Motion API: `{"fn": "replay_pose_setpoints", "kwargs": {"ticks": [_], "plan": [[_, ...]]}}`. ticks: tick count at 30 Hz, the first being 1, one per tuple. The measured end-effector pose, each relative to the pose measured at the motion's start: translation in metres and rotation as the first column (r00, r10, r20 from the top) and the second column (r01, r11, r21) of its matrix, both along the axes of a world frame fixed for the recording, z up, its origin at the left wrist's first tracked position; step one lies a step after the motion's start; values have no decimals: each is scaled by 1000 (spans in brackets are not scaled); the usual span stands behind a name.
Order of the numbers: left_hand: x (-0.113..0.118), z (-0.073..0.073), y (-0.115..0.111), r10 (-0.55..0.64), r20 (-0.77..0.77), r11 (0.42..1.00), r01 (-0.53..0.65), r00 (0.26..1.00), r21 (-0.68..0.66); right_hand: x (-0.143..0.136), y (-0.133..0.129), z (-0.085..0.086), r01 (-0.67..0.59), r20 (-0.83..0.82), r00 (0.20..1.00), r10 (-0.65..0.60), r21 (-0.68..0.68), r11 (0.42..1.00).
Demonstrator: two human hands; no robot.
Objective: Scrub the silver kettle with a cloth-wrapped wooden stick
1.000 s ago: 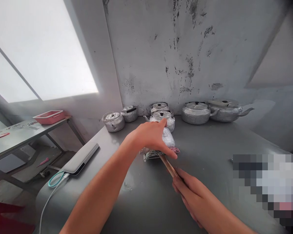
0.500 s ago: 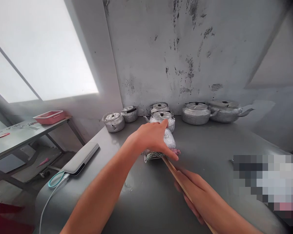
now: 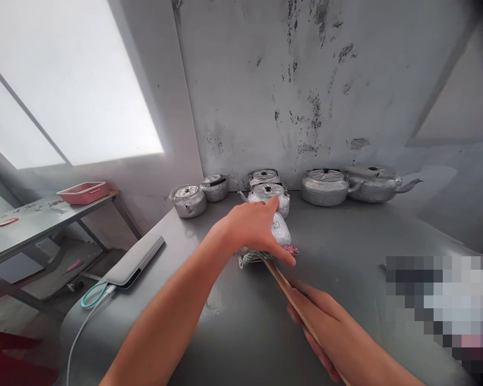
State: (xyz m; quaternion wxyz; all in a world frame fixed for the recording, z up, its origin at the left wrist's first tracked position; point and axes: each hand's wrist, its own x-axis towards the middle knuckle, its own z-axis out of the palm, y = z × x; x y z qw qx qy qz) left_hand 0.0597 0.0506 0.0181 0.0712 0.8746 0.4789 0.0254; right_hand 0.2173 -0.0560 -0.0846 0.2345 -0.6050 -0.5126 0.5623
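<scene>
My left hand [image 3: 251,228] is curved over a small silver-coloured kettle [image 3: 280,230], its thumb and forefinger apart around the hammered body. Most of this kettle is hidden by the hand. Braided cord, green-and-white [image 3: 257,258] and pink, shows along its near side. Wrapped round a long flat wooden stick [image 3: 282,280], my right hand [image 3: 312,316] sits closer to me. The far end of the stick reaches the corded near side; I cannot tell whether it touches or passes under. Just behind stands another silver kettle [image 3: 268,193] with a black lid knob.
Several silver kettles line the back of the grey table [image 3: 241,332], including a large one [image 3: 326,187] at right. A grey power bank [image 3: 139,260] with a cable lies at left. Beyond is a side table with a pink basket [image 3: 84,194]. A pixelated patch covers the right edge.
The wooden stick's far end has shifted slightly left against the corded side. My left hand stays on the kettle, and the view has moved very slightly.
</scene>
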Motion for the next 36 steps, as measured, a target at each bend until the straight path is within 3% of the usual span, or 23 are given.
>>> {"fn": "replay_pose_setpoints", "kwargs": {"ticks": [11, 16, 20, 36], "plan": [[-1, 0, 1, -5, -8, 1000, 5, 1000, -3, 0, 2, 0, 7, -22, 1000, -7, 12, 1000], [-1, 0, 0, 4, 1, 1000, -4, 1000, -15, -1, 3, 3, 66, -15, 998, -66, 2, 998], [-1, -1, 1, -2, 0, 1000, 2, 1000, -4, -2, 5, 4, -17, 2, 1000, 17, 57, 998], [-1, -2, 6, -9, 32, 1000, 8, 999, 12, 0, 6, 4, -31, 71, 997, 25, 85, 996]]}}
